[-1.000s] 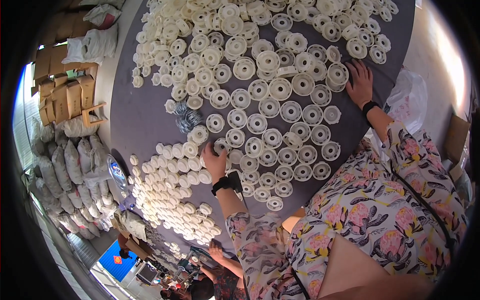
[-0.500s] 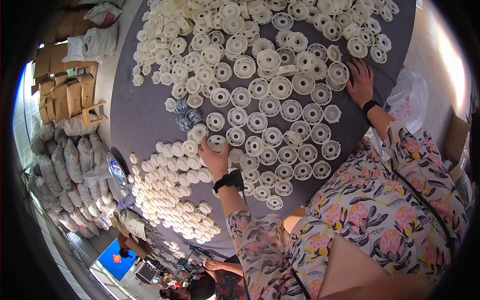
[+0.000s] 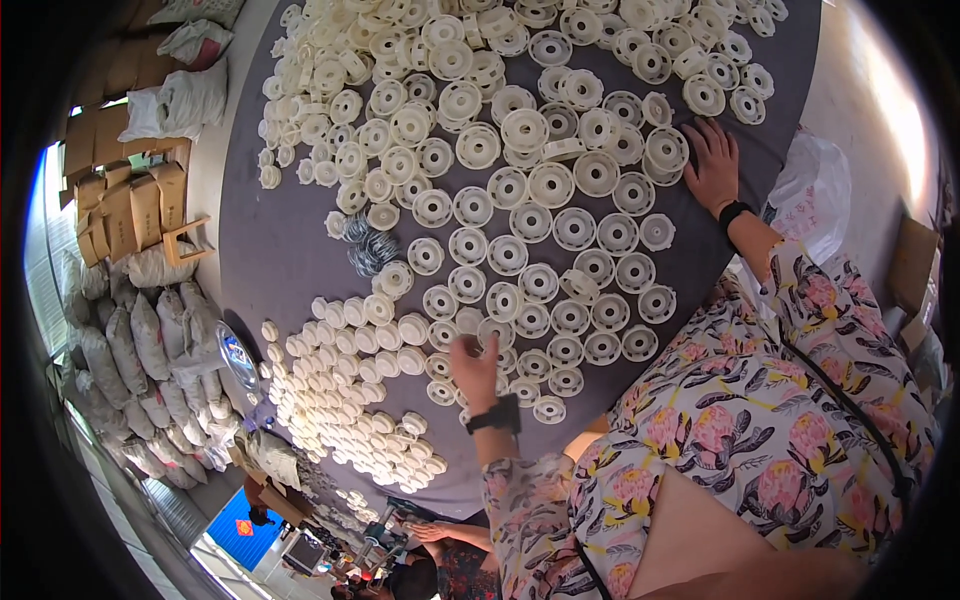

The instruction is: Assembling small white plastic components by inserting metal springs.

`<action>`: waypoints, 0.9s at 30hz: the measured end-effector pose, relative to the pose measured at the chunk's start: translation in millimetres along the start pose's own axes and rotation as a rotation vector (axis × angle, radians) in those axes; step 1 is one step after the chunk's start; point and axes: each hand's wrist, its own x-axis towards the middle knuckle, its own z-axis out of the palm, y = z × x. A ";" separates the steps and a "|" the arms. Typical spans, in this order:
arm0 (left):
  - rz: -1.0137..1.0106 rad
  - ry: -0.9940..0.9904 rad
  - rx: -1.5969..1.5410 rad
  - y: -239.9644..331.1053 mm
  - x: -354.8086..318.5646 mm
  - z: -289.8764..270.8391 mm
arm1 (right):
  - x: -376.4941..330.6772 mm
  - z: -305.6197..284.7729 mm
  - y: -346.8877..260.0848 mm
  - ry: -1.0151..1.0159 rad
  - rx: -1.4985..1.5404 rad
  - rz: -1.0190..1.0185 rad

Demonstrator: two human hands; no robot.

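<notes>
A person in a floral shirt leans over a grey table (image 3: 280, 250) strewn with cream plastic wheels (image 3: 560, 230). The left hand (image 3: 475, 368), a black watch on its wrist, reaches among the wheels near the table's near edge; its fingers curl at one wheel (image 3: 492, 335) there, but whether they grip it cannot be told. The right hand (image 3: 712, 165), also with a black wristband, lies open and flat on the table, its fingers touching wheels at the right side of the spread. Just left of the left hand stands a block of stacked wheels (image 3: 350, 390) in close rows. A small heap of grey metal rings (image 3: 365, 245) lies on the table between the stacks and the loose wheels. White sacks (image 3: 150, 350) and cardboard boxes (image 3: 120, 200) line the floor at far left.
</notes>
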 end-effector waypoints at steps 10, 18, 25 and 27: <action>0.266 0.270 0.170 3.5 72.4 -5.8 | -0.7 -2.7 5.1 0.003 0.007 0.008; 0.120 0.148 0.482 2.1 150.2 -24.5 | -0.2 -4.7 -0.3 -0.015 0.024 0.011; -0.117 0.500 -0.518 -38.1 92.0 -32.6 | -0.3 -3.1 1.6 -0.005 0.025 0.012; -0.422 0.601 -0.692 -81.4 65.0 -50.6 | 1.4 -3.1 -3.9 0.004 0.044 -0.004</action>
